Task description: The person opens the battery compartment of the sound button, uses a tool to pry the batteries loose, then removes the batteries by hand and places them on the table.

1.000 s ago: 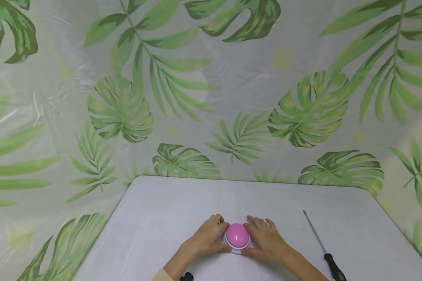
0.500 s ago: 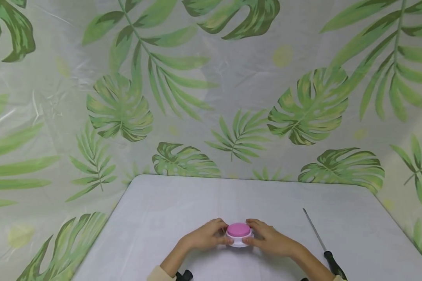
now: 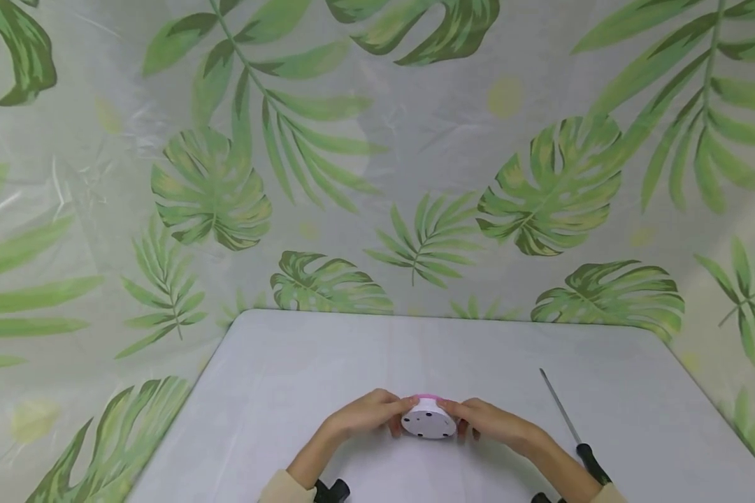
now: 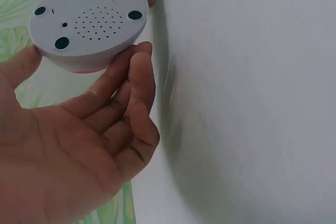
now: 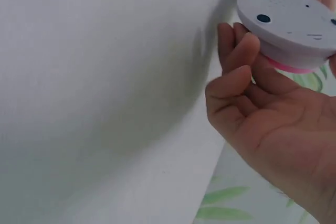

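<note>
A round push button [image 3: 428, 423] with a white base and pink dome is held up between both hands, tipped so its flat underside faces the head camera. That underside [image 4: 79, 3] shows several dark round spots and a patch of small speaker holes. On one side my left hand [image 3: 366, 413] grips it, thumb at the edge of the base and fingers bent beneath. My right hand [image 3: 498, 423] pinches the opposite side the same way. In the right wrist view a strip of the pink dome [image 5: 289, 67] shows under the base; most of the dome is hidden.
A screwdriver [image 3: 591, 461] with a black handle and long metal shaft lies on the white table [image 3: 327, 349], right of the hands. Behind the table hangs a leaf-printed sheet [image 3: 428, 140]. Black wrist gear [image 3: 332, 491] shows by the left sleeve.
The push button has been turned over toward the head camera: its pink dome faced up a second ago, and now the underside shows. Both hands rotated with it, keeping their grip.
</note>
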The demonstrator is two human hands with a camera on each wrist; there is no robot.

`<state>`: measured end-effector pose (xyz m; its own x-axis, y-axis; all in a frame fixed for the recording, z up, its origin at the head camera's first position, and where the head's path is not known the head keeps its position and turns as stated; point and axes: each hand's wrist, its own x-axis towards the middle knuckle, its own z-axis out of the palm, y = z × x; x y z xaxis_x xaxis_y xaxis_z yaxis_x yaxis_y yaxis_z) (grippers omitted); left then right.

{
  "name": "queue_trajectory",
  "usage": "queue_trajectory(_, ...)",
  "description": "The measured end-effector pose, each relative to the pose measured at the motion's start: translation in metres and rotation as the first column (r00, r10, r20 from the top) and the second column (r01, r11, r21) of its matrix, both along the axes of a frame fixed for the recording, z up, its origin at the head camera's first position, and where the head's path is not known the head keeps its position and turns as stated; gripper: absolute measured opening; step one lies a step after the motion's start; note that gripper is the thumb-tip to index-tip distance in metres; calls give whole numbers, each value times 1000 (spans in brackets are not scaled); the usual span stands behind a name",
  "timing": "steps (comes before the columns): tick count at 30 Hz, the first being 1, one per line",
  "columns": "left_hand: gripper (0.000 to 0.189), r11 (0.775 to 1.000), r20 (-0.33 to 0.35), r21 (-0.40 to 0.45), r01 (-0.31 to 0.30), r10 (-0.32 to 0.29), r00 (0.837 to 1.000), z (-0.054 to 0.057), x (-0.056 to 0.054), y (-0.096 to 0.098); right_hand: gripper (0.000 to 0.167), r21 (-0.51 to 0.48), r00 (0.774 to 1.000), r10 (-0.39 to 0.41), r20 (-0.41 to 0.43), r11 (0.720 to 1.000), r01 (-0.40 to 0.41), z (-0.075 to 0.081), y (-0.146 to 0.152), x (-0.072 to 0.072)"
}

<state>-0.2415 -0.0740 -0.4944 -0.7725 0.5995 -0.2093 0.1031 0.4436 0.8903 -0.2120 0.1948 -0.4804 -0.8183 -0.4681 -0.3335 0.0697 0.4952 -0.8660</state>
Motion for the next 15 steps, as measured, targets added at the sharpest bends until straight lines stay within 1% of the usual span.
queue_trajectory(3, 62, 999, 32, 43, -5, 3, 999, -2, -1, 3, 60, -18, 997, -16, 73, 1000, 18, -2, -1, -1)
queue_trajectory(5, 58, 997, 54, 75, -11, 6, 999, -3, 0, 6, 61, -27, 994, -26, 110, 999, 29, -4, 0, -2)
queue_trajectory(8, 54, 993, 73, 114, -14, 6, 997, -3, 0, 8, 64, -45, 988, -40, 146, 998, 47, -5, 0, -2)
queue_trajectory(11, 55, 993, 74, 114, -27, 18, 997, -2, 1, 10, 66, -58, 985, -39, 170, 997, 50, -5, 1, -1)
queue_trajectory(15, 58, 994, 85, 111, -23, 14, 996, -5, 2, 10, 69, -54, 981, -32, 193, 998, 43, -4, 1, 2)
